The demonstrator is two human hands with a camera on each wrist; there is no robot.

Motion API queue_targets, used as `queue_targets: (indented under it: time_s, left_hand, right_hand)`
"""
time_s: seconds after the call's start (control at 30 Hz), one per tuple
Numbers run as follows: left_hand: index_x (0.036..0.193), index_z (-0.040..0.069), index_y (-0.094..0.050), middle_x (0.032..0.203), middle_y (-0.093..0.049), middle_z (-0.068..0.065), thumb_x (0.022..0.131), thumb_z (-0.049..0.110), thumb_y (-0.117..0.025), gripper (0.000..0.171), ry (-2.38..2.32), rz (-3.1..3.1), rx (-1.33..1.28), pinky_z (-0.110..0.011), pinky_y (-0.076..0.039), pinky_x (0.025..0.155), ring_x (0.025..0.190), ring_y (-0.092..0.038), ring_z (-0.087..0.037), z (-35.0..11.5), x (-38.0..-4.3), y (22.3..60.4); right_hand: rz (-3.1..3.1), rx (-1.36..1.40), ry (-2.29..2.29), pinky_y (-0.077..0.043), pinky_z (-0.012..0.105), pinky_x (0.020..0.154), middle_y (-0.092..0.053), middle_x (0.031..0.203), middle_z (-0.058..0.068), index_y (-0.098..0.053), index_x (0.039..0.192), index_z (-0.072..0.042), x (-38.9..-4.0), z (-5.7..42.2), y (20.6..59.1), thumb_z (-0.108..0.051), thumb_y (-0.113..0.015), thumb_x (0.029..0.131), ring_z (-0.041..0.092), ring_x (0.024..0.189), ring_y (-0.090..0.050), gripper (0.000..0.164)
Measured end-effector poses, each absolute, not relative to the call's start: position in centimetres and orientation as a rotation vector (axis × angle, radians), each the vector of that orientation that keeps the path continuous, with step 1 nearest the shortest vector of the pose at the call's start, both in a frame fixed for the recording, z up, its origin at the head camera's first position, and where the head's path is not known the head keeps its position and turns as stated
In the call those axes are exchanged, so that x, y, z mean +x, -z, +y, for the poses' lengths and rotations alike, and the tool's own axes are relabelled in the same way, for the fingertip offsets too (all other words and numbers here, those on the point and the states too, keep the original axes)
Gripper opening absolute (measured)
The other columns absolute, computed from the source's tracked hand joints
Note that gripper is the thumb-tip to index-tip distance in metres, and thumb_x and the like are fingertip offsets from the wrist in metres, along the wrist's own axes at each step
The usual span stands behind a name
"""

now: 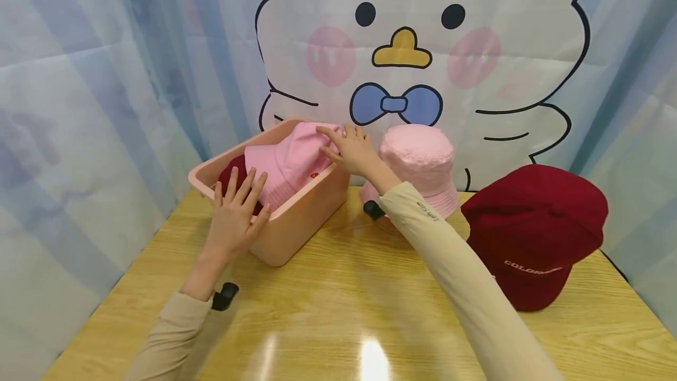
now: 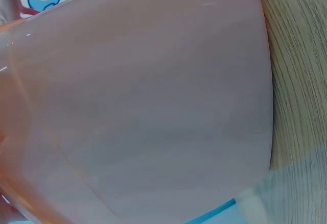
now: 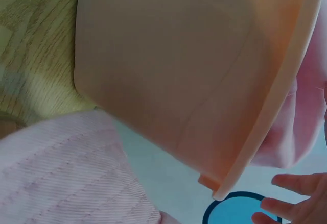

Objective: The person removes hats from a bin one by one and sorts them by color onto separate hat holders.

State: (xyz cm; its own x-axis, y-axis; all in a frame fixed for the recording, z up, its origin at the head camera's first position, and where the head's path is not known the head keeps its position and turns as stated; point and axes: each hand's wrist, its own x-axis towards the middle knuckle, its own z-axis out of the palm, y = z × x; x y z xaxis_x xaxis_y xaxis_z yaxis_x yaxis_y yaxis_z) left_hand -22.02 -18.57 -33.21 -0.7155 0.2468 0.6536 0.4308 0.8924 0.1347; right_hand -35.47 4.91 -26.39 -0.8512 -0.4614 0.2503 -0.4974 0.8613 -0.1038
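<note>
A peach-pink plastic bin (image 1: 312, 222) stands on the table with a pink bucket hat (image 1: 288, 160) in it. Beneath that hat, dark red fabric (image 1: 234, 170) shows. My left hand (image 1: 233, 219) is at the bin's near end, its fingers spread over the rim beside the hats. At the far right side, my right hand (image 1: 353, 149) reaches over the rim to the pink hat, fingers extended; exact contact is hard to tell. The right wrist view shows those fingers (image 3: 299, 183) splayed near the hat (image 3: 278, 140). In the left wrist view the bin wall (image 2: 143, 91) hides my left hand's work.
Another pink bucket hat (image 1: 418, 157) sits right of the bin, partly behind my right forearm. Farther right is a dark red cap (image 1: 534, 222) with white lettering. The wooden table (image 1: 312, 316) ends at a curtain (image 1: 74, 104) with a cartoon bird.
</note>
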Motion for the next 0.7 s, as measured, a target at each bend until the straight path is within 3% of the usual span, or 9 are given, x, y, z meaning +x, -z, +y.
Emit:
queue_targets:
  time_s: [0.13,0.4,0.7]
  left_hand:
    - [0.137,0.012,-0.036,0.141,-0.035,-0.018,0.085,0.031,-0.046,0.057,0.358,-2.385,-0.485,-0.065,-0.013,0.101,0.133,-0.019,-0.044,-18.49,-22.14,33.26]
    - [0.137,0.011,-0.036,0.141,-0.035,-0.018,0.085,0.033,-0.044,0.057,0.361,-2.383,-0.481,-0.066,-0.011,0.101,0.134,-0.017,-0.044,-18.53,-22.11,33.30]
    - [0.137,0.011,-0.037,0.140,-0.035,-0.019,0.085,0.030,-0.046,0.056,0.372,-2.395,-0.476,-0.066,-0.011,0.101,0.133,-0.017,-0.045,-18.43,-22.09,33.37]
  right_hand:
    - [-2.788,0.765,-0.239,-0.030,0.050,0.094,-0.048,0.122,0.017,-0.029,0.137,-0.030,-35.66,4.90,26.54,-0.049,-0.036,0.091,0.038,0.114,-0.038,0.050]
    - [-2.692,0.811,-0.170,-0.035,0.049,0.090,-0.048,0.123,0.019,-0.035,0.132,-0.018,-35.73,4.89,26.82,-0.031,-0.049,0.090,0.038,0.112,-0.041,0.046]
    - [-2.619,0.726,-0.220,-0.040,0.044,0.085,-0.052,0.113,0.017,-0.045,0.124,-0.011,-35.81,4.26,27.38,-0.014,-0.042,0.093,0.036,0.102,-0.046,0.032]
